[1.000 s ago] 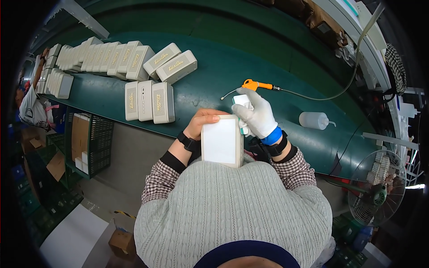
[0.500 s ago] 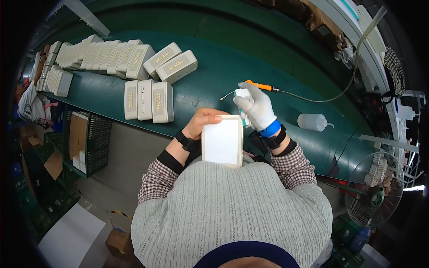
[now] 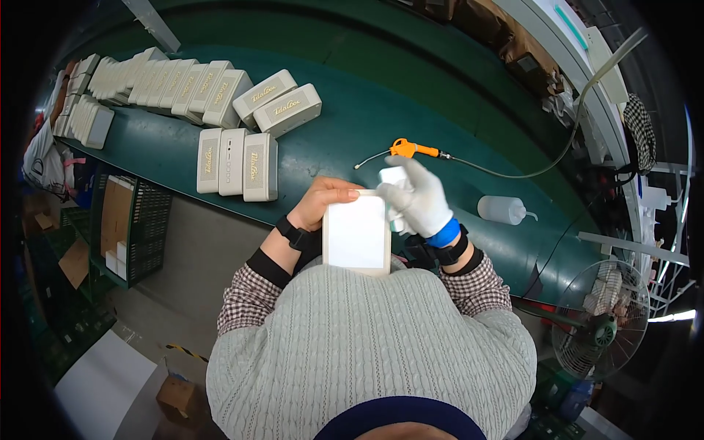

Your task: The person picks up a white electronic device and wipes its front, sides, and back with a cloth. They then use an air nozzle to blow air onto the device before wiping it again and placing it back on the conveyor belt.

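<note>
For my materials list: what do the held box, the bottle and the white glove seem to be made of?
Held box: probably hard plastic; smooth, even cream rim; white face unclear.
Bottle: likely plastic, satin; its wall looks milky, translucent.
Glove: perhaps fabric; matte, without shine, weave not visible.

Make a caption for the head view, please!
Bare left hand holds a cream box; gloved right hand holds something white.

A factory workshop: long green table (image 3: 319,160), rows of matching cream rounded boxes (image 3: 181,89), orange pistol-shaped air gun (image 3: 413,149), dark-green slatted plastic crate (image 3: 152,227).
</note>
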`<act>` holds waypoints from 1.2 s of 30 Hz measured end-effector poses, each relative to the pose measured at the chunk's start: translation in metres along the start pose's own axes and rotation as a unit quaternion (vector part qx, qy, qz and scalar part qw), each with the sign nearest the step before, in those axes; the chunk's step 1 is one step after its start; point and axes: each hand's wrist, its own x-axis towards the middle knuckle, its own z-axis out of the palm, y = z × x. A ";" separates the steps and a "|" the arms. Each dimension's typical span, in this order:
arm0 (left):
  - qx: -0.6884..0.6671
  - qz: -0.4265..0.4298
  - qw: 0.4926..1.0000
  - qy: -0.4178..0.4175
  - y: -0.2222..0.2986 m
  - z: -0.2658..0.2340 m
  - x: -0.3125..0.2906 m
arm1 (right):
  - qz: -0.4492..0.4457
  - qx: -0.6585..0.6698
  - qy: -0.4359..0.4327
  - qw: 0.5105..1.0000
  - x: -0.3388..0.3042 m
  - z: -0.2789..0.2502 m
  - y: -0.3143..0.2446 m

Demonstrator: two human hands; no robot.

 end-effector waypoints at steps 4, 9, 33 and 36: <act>0.036 0.013 0.999 -0.019 0.007 0.010 -0.003 | -0.007 -0.072 -0.016 0.997 0.007 0.002 -0.006; 0.036 0.022 0.999 0.001 -0.001 0.003 -0.002 | -0.023 -0.079 -0.013 0.997 -0.003 0.007 0.010; 0.019 0.001 1.000 0.022 0.007 0.012 -0.008 | 0.059 0.093 0.054 0.992 0.026 -0.012 0.021; 0.000 -0.015 0.999 0.037 0.001 0.007 -0.010 | 0.079 0.108 0.054 0.989 0.022 -0.016 0.021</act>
